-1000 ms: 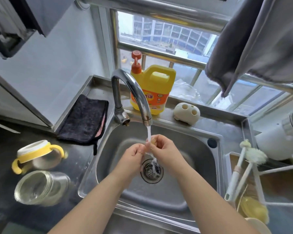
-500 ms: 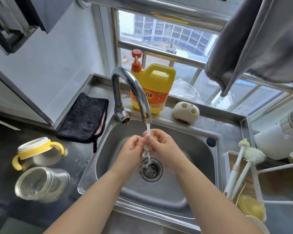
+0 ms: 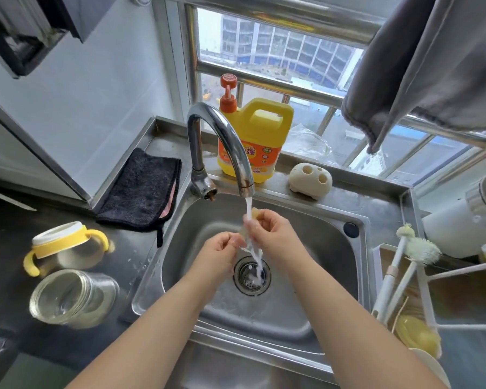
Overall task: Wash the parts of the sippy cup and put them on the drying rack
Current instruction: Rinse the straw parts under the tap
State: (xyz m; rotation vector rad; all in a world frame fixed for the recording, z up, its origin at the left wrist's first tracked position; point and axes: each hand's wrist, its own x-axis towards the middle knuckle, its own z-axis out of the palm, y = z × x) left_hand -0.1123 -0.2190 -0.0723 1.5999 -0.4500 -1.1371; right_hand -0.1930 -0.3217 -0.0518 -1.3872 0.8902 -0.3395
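Both hands met over the steel sink (image 3: 314, 220), under the running tap (image 3: 227, 136). The right grip (image 3: 275, 234) had its fingers curled and pinched on a small pale translucent part (image 3: 255, 214), probably a soft piece of the sippy cup, though the water blurred its shape. The stream of water (image 3: 249, 209) fell across that part and ran down to the drain (image 3: 251, 275) just below the two grips. The left grip (image 3: 219, 254) was curled too, its fingertips pinching the lower end of the same piece beside the right grip.

Well to the left of the left grip, on the dark tabletop (image 3: 6, 248), stood the yellow handled collar (image 3: 65, 242) with its white rim, and nearer the person a clear cup body (image 3: 70, 297) lay on its side. A black cloth (image 3: 143, 189) lay beyond them. Behind the grips stood a yellow detergent jug (image 3: 264, 136) and a cream holder (image 3: 310, 181). To the right of the right grip the drying rack (image 3: 460, 270) held white bottle brushes (image 3: 421, 251) and a yellow piece (image 3: 415, 335).
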